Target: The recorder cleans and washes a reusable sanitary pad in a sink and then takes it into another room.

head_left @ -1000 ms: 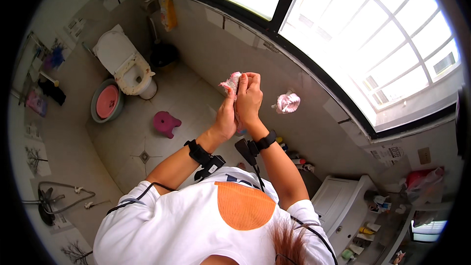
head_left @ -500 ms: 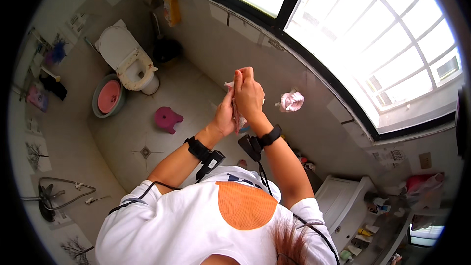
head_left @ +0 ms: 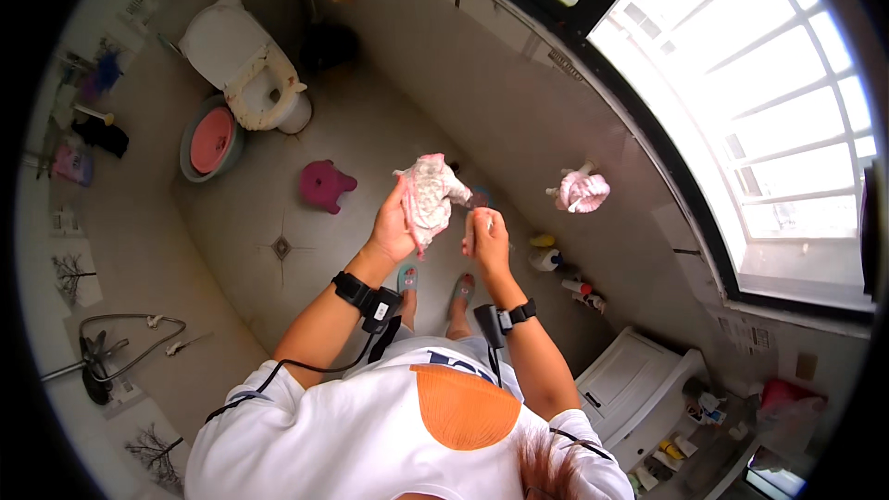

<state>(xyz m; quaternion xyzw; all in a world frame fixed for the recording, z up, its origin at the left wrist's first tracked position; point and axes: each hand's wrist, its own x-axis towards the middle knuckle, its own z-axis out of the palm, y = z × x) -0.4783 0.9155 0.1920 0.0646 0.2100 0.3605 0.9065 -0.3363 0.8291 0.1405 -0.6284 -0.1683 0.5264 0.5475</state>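
Clamping cloth (head_left: 428,199) between fingers of left hand (head_left: 392,231); cannot tell for right hand (head_left: 489,239), toward four o'clock; could drop if loosely pinched.

Bathroom, toilet (head_left: 248,72) (lid (head_left: 222,34) up), shower fittings (head_left: 95,375), pink basin (head_left: 212,139).

Left fingers (head_left: 398,196) and right fingers (head_left: 494,223) drawn apart, pink-white cloth (head_left: 428,199) spread wider
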